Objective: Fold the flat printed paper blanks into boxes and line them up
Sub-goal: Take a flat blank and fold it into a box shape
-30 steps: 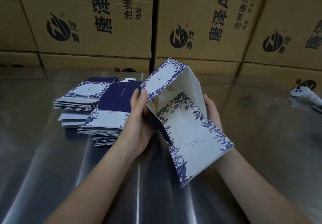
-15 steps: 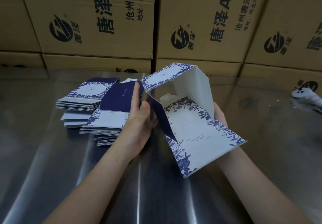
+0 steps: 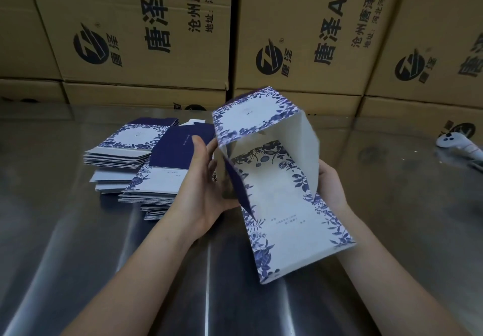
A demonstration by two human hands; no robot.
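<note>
- Head view: the wall of brown cartons (image 3: 146, 35) filled the back, right behind the steel desk (image 3: 52, 231).
- Two stacks of flat blanks (image 3: 146, 158) sat at the desk's left rear, not yet folded; I saw no finished boxes lined up, so I judged the job to be early.
- The box (image 3: 287, 218) was held tilted above the desk's middle. Over the last second it had spread from a squashed sleeve into a squarer tube, its top panel lifted and both ends open. Next come the end flaps, I reckoned.
- My left hand (image 3: 206, 186) lay against the navy side wall, thumb straight up; its fingers were half hidden, so I couldn't tell whether they gripped.
- My right hand (image 3: 330, 181) gripped the right wall from outside.
- A white controller (image 3: 454, 142) lay far right.
</note>
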